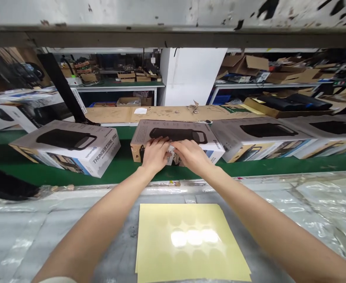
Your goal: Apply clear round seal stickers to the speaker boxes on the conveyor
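A grey speaker box (190, 133) with a black speaker printed on top lies on the green belt (125, 167) straight ahead. Both my hands rest on its near edge. My left hand (155, 154) has its fingers curled over the top edge of the box. My right hand (190, 155) lies beside it, fingers pressed down on a small white patch at the box's near face. The two hands touch each other. A yellow sheet (187, 243) with glossy round stickers lies on the plastic-covered bench below my arms.
Another speaker box (72, 147) marked THUNDERTRAIL PRO sits to the left on the belt, and two more (258, 137) lie to the right. Cardboard sheets (161, 114) line the far side. Shelves with cartons stand behind. A metal beam (173, 37) crosses overhead.
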`<state>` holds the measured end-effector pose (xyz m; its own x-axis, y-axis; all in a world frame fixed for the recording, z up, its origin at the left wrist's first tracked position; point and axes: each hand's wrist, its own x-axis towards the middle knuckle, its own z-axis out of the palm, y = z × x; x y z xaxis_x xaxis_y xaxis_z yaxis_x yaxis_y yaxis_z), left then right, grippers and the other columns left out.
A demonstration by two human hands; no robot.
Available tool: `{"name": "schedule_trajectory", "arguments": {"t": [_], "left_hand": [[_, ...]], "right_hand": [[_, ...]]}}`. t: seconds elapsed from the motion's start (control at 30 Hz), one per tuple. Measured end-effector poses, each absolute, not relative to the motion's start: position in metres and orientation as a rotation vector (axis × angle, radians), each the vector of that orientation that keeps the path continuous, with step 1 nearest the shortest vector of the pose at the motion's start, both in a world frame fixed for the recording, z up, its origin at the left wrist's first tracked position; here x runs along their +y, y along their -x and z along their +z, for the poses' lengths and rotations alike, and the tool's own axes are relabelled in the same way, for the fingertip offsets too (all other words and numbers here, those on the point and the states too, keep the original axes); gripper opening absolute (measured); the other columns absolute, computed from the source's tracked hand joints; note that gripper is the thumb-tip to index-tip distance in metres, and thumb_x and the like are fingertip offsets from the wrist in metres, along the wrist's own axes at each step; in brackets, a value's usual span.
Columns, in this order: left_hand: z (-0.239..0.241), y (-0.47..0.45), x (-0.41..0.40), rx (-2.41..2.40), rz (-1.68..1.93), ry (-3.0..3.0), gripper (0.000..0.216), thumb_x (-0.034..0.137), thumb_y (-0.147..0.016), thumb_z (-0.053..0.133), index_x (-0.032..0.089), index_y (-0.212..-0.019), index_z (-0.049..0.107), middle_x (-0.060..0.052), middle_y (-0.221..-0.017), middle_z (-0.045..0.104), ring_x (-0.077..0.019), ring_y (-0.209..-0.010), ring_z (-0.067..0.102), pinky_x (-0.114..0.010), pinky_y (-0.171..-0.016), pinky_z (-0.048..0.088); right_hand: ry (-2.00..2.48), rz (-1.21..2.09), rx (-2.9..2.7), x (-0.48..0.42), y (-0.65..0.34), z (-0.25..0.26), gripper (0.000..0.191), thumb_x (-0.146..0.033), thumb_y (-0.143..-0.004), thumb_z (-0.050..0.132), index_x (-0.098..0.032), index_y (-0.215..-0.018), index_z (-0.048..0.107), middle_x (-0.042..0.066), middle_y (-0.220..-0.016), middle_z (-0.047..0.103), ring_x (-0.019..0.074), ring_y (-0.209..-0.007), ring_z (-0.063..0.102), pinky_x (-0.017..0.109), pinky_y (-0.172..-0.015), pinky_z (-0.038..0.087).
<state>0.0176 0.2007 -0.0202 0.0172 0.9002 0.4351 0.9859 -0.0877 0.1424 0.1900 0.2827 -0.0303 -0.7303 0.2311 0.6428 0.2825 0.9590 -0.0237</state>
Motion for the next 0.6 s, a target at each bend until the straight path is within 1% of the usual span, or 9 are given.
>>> {"name": "schedule_trajectory", "arguments": {"t": [0.2, 0.33, 0.43, 0.5, 0.53, 0.6], "left_hand": [[-0.020, -0.015, 0.200, -1.980, -0.702, 2.083, 0.041, 0.012, -0.089, 0.064, 0.023, -0.128, 0.068, -0.008, -0.142, 0.064, -0.0314, -0.137, 0.053, -0.052, -0.114, 0.039], [-0.022, -0.012, 0.199, -1.972, -0.726, 2.066, 0.042, 0.011, -0.088, 0.065, 0.021, -0.129, 0.067, -0.011, -0.139, 0.066, -0.0322, -0.135, 0.054, -0.052, -0.114, 0.039], [-0.023, -0.009, 0.198, -1.973, -0.720, 2.062, 0.043, 0.012, -0.088, 0.066, 0.021, -0.130, 0.066, -0.012, -0.136, 0.067, -0.0325, -0.135, 0.055, -0.051, -0.113, 0.040], [-0.022, -0.007, 0.197, -1.964, -0.713, 2.072, 0.042, 0.014, -0.090, 0.066, 0.021, -0.131, 0.065, -0.010, -0.139, 0.066, -0.0318, -0.135, 0.054, -0.049, -0.113, 0.039], [-0.022, -0.005, 0.196, -1.956, -0.711, 2.077, 0.041, 0.015, -0.090, 0.066, 0.021, -0.131, 0.065, -0.009, -0.141, 0.065, -0.0314, -0.136, 0.053, -0.048, -0.113, 0.039], [-0.021, -0.002, 0.194, -1.939, -0.707, 2.089, 0.041, 0.017, -0.092, 0.065, 0.020, -0.133, 0.063, -0.009, -0.143, 0.063, -0.0309, -0.137, 0.052, -0.047, -0.113, 0.038]], "right_hand": [[0.376, -0.251, -2.486, 0.276, -0.186, -0.026, 0.042, -0.007, -0.103, 0.035, -0.021, -0.135, 0.057, 0.012, -0.113, 0.070, 0.0264, -0.090, 0.056, 0.039, -0.074, 0.038], [0.421, -0.236, -2.481, 0.274, -0.183, -0.023, 0.048, -0.006, -0.101, 0.037, -0.022, -0.144, 0.052, 0.013, -0.116, 0.068, 0.0284, -0.094, 0.056, 0.040, -0.074, 0.039], [0.438, -0.093, -2.459, 0.278, -0.182, -0.024, 0.055, -0.006, -0.100, 0.038, -0.023, -0.152, 0.039, 0.015, -0.124, 0.064, 0.0299, -0.103, 0.058, 0.041, -0.081, 0.045], [0.468, 0.052, -2.403, 0.282, -0.187, -0.026, 0.060, -0.009, -0.099, 0.044, -0.025, -0.155, 0.033, 0.016, -0.134, 0.058, 0.0321, -0.116, 0.056, 0.044, -0.089, 0.047], [0.502, 0.111, -2.374, 0.284, -0.191, -0.027, 0.061, -0.012, -0.098, 0.049, -0.025, -0.155, 0.033, 0.017, -0.137, 0.055, 0.0339, -0.122, 0.054, 0.047, -0.092, 0.048], [0.589, 0.195, -2.344, 0.285, -0.199, -0.029, 0.061, -0.019, -0.096, 0.057, -0.026, -0.153, 0.037, 0.017, -0.138, 0.055, 0.0368, -0.125, 0.053, 0.051, -0.095, 0.048]]}}
